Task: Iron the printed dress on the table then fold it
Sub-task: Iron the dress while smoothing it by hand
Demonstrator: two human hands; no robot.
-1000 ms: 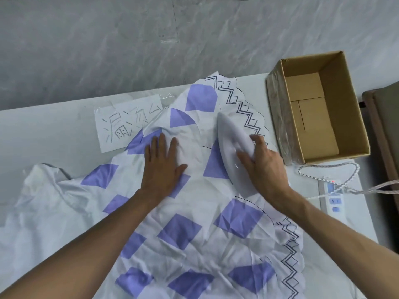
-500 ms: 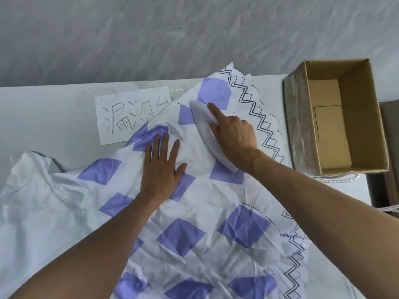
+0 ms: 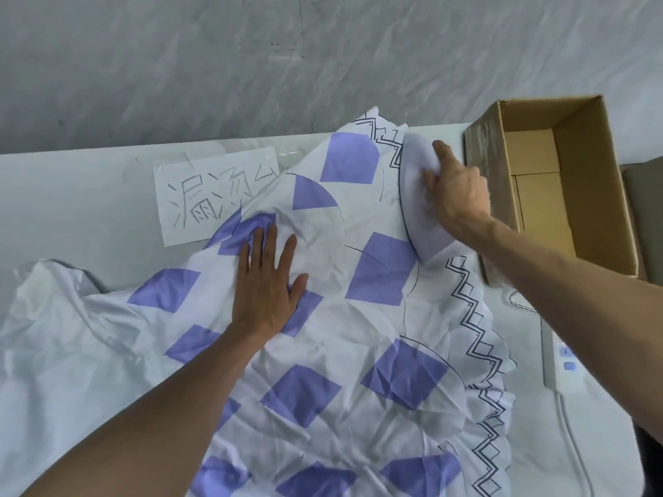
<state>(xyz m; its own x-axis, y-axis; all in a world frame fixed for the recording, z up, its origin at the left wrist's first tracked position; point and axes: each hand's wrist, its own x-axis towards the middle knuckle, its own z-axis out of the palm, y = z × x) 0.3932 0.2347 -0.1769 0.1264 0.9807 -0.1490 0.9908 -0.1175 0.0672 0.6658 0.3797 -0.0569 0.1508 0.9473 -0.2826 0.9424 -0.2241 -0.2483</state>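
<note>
I am watching the right hand [image 3: 457, 195] gripping the white iron [image 3: 416, 181], fingers curled over its top and the forefinger stretching toward its tip. Half a second ago the iron was sitting further in on the printed dress [image 3: 323, 353], beside the upper purple patch. Now it is lying over the black zigzag border at the far right edge of the cloth, with its tip pointing away from me. That is putting it just beside the cardboard box [image 3: 482, 181], whose wrapped side wall is standing close behind the knuckles.

The left hand [image 3: 269, 281] is staying where it was, flat and relaxed with fingers spread, pressing the cloth down near the middle and partly covering a purple patch.

The dress is lying spread and creased across the white table [image 3: 71, 195], its far edge overlapping a corner of the paper sign [image 3: 215, 195]. A power strip [image 3: 563, 360] is showing again at the right, below the forearm.
</note>
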